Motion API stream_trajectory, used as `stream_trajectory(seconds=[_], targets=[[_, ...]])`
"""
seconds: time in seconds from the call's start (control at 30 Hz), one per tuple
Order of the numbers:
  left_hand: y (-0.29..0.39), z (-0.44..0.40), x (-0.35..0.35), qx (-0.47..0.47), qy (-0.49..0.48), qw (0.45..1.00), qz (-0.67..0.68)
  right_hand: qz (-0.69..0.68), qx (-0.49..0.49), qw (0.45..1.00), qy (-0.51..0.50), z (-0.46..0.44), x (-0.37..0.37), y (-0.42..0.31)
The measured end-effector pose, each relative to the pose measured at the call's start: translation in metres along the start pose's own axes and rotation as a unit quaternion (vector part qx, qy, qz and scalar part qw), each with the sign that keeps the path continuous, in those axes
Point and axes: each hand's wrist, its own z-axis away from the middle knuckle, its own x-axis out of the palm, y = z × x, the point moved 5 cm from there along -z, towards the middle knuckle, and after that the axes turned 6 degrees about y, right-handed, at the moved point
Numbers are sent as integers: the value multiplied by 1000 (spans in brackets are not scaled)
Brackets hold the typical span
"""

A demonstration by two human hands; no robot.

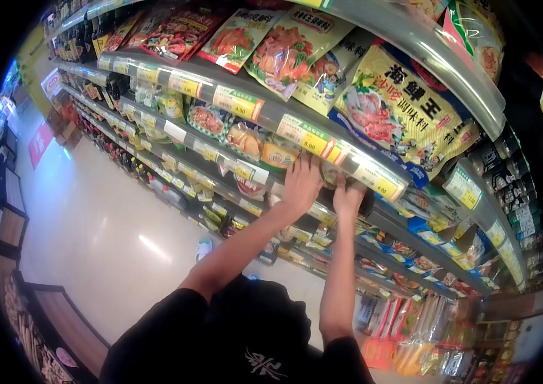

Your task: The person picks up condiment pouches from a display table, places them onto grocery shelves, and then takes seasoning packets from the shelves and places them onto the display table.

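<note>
Yellow packet (278,155) is on the shelf right under the price rail (294,133), just beside the left hand (302,187). The left fingers point up and into the shelf, slightly apart, with the tips close to the bottom edge of that rail. Can't tell if they're pinching anything, tbh. The right hand (348,197) is reaching in near it, but its fingers are partly hidden under the rail, so I can't tell if they're spread or gripping something either.

Left of the yellow packet there's a packet with a bread-looking picture (244,139), then a green-edged packet (206,120) past that. Up on the shelf above, a big yellow and blue bag (399,109) leans back at a tilt, with a red bag (179,32) farther left along the same row. Black shirt (214,339) fills the bottom, pale floor (137,224) is off to the left, and some hanging bags (406,339) are down at lower right.
</note>
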Motion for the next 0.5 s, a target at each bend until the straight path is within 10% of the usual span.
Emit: stream_trajectory(seconds=[0.5], targets=[[2, 20, -19, -3, 15, 983, 182, -42, -18, 999, -7, 111, -52, -43]])
